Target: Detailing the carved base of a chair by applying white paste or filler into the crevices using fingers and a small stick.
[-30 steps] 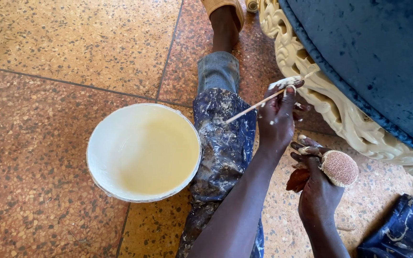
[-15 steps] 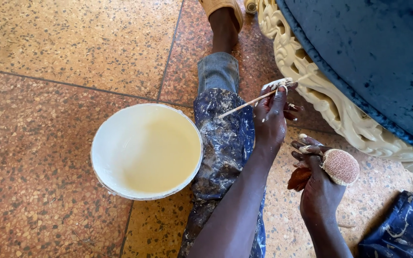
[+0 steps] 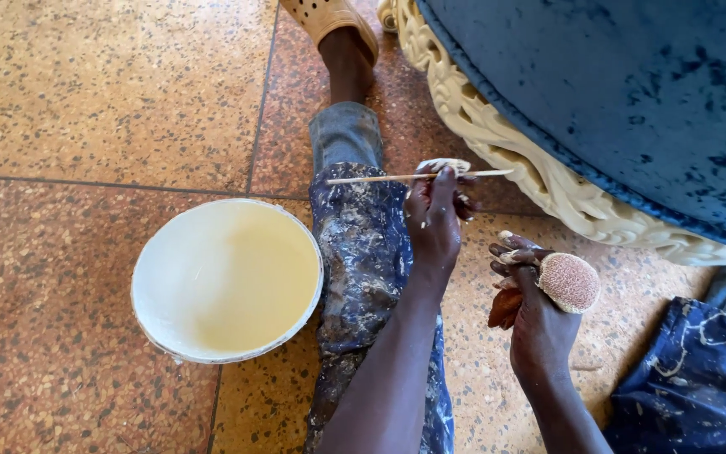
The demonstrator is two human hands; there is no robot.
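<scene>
My left hand point(image 3: 433, 220) pinches thin brush stick point(image 3: 418, 176) at frame centre, tip on carved cream trim point(image 3: 497, 139). My right hand point(image 3: 535, 324) grips round sponge point(image 3: 570, 282), lower right.

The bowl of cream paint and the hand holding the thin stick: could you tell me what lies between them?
In the head view, the person's paint-spattered trouser leg lies between the bowl and the left hand.

- My left hand point(image 3: 434, 214) covers the middle of the thin stick point(image 3: 380, 178); I can't tell how the fingers grip it.
- My right hand point(image 3: 539, 324) hides the back of the round sponge point(image 3: 570, 282), beside the carved frame point(image 3: 497, 139).
- The frame and blue upholstery point(image 3: 632, 92) above it run off the top and right edges.
- The sandal point(image 3: 329, 17), beyond the frame's near end, is cut off.
- The stick's tip against the frame is too small to make out.
</scene>
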